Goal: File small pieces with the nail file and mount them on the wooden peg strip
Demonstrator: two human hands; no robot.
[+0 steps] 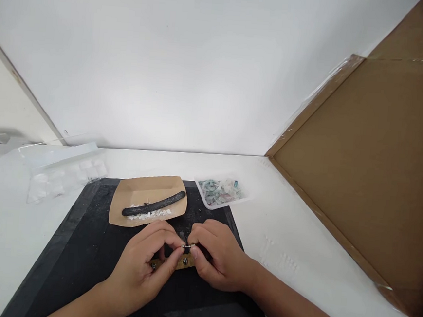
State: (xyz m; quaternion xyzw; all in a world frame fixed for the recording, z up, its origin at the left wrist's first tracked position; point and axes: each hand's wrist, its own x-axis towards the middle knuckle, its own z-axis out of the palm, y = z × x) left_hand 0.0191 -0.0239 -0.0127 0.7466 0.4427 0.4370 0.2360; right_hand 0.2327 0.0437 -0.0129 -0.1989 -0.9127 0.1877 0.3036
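A small thin metal piece (187,246) spans the gap between my two hands over the black mat. Thumb and forefinger of my left hand (144,259) pinch its left end. At the other end, my right hand (219,257) is closed with the thumb against the curled forefinger; its fingers partly hide the piece. Just below the fingertips lies a yellowish strip (189,262) with round shiny metal parts on it, partly covered by both hands. Something dark shows under my right forefinger, too hidden to name.
A brown paper tray (120,198) behind my hands holds a curved dark bar (152,205) and white bits. Right of it, a white tray (210,207) contains small clear packets. Clear plastic packaging (67,171) lies at left. Cardboard (363,180) stands on the right.
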